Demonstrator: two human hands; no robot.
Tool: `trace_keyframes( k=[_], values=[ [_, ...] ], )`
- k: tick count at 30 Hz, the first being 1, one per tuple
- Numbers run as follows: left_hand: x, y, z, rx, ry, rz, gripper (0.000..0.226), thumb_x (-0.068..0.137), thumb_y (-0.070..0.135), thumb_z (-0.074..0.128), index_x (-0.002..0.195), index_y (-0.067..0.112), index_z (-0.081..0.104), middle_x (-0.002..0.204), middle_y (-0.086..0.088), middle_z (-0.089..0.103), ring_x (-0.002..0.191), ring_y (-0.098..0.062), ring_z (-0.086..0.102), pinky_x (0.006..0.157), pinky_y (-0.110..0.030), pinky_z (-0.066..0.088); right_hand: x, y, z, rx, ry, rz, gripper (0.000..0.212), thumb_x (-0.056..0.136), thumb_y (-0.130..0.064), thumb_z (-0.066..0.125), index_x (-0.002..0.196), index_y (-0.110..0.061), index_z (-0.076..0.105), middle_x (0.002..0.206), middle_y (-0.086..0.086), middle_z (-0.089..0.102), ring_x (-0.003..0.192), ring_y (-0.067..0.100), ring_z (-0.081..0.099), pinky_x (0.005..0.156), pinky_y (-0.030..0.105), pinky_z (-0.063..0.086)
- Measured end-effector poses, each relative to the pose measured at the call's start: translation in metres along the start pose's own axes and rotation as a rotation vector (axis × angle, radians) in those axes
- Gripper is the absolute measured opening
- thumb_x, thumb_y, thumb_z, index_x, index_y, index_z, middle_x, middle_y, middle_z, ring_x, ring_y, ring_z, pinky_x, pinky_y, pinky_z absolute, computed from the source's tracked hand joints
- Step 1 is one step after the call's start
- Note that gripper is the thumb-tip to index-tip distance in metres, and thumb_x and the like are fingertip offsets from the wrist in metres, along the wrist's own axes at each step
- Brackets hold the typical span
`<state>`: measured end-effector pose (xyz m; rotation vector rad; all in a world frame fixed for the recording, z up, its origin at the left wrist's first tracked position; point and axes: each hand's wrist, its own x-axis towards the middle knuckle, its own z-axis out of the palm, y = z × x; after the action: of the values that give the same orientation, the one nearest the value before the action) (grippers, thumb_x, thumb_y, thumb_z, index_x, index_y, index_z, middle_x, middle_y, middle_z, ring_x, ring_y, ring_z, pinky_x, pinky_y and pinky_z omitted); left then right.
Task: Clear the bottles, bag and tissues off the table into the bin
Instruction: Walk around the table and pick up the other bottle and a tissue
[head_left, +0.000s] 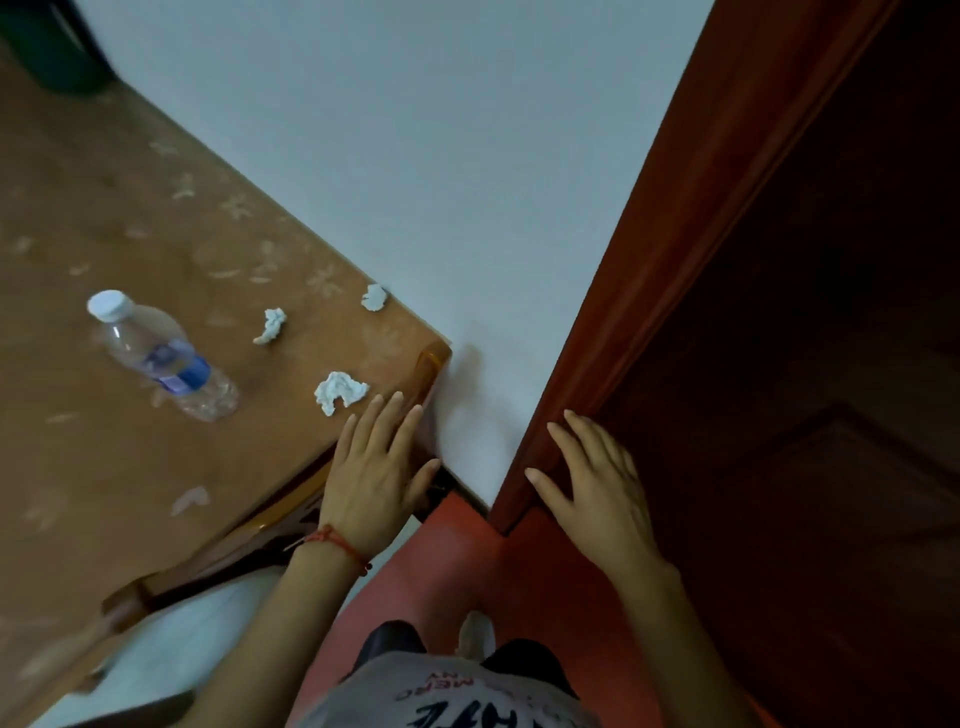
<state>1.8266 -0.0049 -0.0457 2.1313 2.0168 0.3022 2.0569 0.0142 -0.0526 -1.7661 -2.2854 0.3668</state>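
One head-worn wide-angle view looks steeply down, close over the person's own arms. The table (130, 467) corner fills the frame's left, a door (779, 312) the right.

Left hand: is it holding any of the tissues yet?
No. The left hand is open with fingers straight at the table corner, just short of the nearest tissue, holding nothing.

A brown table (130, 467) with a pale leaf pattern is seen filling the left of the view, its corner pushed against the white wall. A clear water bottle (161, 356) with a white cap is stood near the middle. Three crumpled tissues are scattered from it: one (274, 325) at two o'clock, one (375, 297) farther at two o'clock by the wall, one (340, 391) at four o'clock near the corner.
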Motion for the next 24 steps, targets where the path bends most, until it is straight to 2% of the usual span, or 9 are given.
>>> trace_keyframes(
  k=[3, 7, 10, 12, 15, 17, 20, 24],
  values=[
    [-0.004, -0.008, -0.002, 0.019, 0.044, -0.116, 0.064, 0.087, 0.050, 0.029, 0.128, 0.005, 0.049, 0.135, -0.019, 0.049, 0.127, -0.038, 0.042, 0.105, -0.052, 0.029, 0.026, -0.006, 0.002, 0.015, -0.034, -0.119, 0.056, 0.089, -0.044, 0.052, 0.134, -0.014, 0.043, 0.147, 0.009, 0.036, 0.137, 0.024, 0.030, 0.110, 0.037, 0.023],
    [-0.014, -0.022, -0.009, 0.013, 0.069, -0.277, 0.065, 0.087, 0.052, 0.028, 0.129, 0.006, 0.048, 0.137, -0.019, 0.047, 0.130, -0.039, 0.038, 0.105, -0.055, 0.030, 0.055, -0.024, 0.006, 0.034, -0.076, -0.241, 0.055, 0.088, -0.042, 0.054, 0.133, -0.012, 0.045, 0.146, 0.012, 0.038, 0.136, 0.027, 0.032, 0.109, 0.039, 0.025],
    [-0.022, -0.036, -0.017, 0.021, 0.082, -0.377, 0.070, 0.087, 0.055, 0.020, 0.130, 0.006, 0.047, 0.138, -0.019, 0.046, 0.131, -0.037, 0.037, 0.105, -0.053, 0.030, 0.075, -0.044, 0.010, 0.059, -0.054, -0.340, 0.053, 0.085, -0.036, 0.062, 0.127, -0.007, 0.051, 0.137, 0.017, 0.048, 0.127, 0.033, 0.044, 0.102, 0.043, 0.035],
    [-0.027, -0.048, -0.021, 0.027, 0.086, -0.434, 0.079, 0.088, 0.060, 0.007, 0.130, 0.006, 0.047, 0.139, -0.019, 0.045, 0.131, -0.037, 0.036, 0.105, -0.052, 0.029, 0.087, -0.060, 0.015, 0.072, -0.068, -0.394, 0.052, 0.085, -0.036, 0.062, 0.127, -0.007, 0.051, 0.137, 0.017, 0.048, 0.127, 0.033, 0.044, 0.102, 0.044, 0.036],
    [-0.030, -0.067, -0.024, 0.045, 0.097, -0.502, 0.084, 0.087, 0.061, 0.000, 0.130, 0.007, 0.047, 0.138, -0.019, 0.046, 0.130, -0.037, 0.038, 0.105, -0.052, 0.030, 0.101, -0.081, 0.025, 0.081, -0.077, -0.452, 0.052, 0.086, -0.039, 0.058, 0.128, -0.010, 0.050, 0.139, 0.014, 0.047, 0.129, 0.031, 0.042, 0.103, 0.044, 0.035],
    [-0.029, -0.081, -0.024, 0.046, 0.105, -0.524, 0.082, 0.088, 0.061, 0.004, 0.129, 0.006, 0.048, 0.137, -0.019, 0.047, 0.130, -0.037, 0.039, 0.105, -0.052, 0.030, 0.111, -0.093, 0.032, 0.071, -0.085, -0.475, 0.053, 0.087, -0.041, 0.057, 0.129, -0.011, 0.049, 0.140, 0.013, 0.046, 0.130, 0.030, 0.041, 0.103, 0.043, 0.035],
    [-0.021, -0.101, -0.024, 0.030, 0.126, -0.550, 0.069, 0.085, 0.052, 0.022, 0.128, 0.005, 0.048, 0.136, -0.020, 0.048, 0.130, -0.037, 0.038, 0.105, -0.053, 0.029, 0.126, -0.109, 0.041, 0.061, -0.087, -0.497, 0.053, 0.086, -0.042, 0.058, 0.129, -0.012, 0.049, 0.139, 0.012, 0.047, 0.129, 0.029, 0.042, 0.103, 0.040, 0.032],
    [-0.010, -0.132, -0.029, 0.025, 0.161, -0.574, 0.067, 0.083, 0.049, 0.025, 0.129, 0.005, 0.047, 0.135, -0.020, 0.048, 0.130, -0.037, 0.039, 0.105, -0.053, 0.031, 0.149, -0.131, 0.048, 0.057, -0.087, -0.511, 0.051, 0.086, -0.042, 0.057, 0.127, -0.012, 0.050, 0.139, 0.010, 0.047, 0.130, 0.027, 0.042, 0.102, 0.038, 0.033]
  ],
)
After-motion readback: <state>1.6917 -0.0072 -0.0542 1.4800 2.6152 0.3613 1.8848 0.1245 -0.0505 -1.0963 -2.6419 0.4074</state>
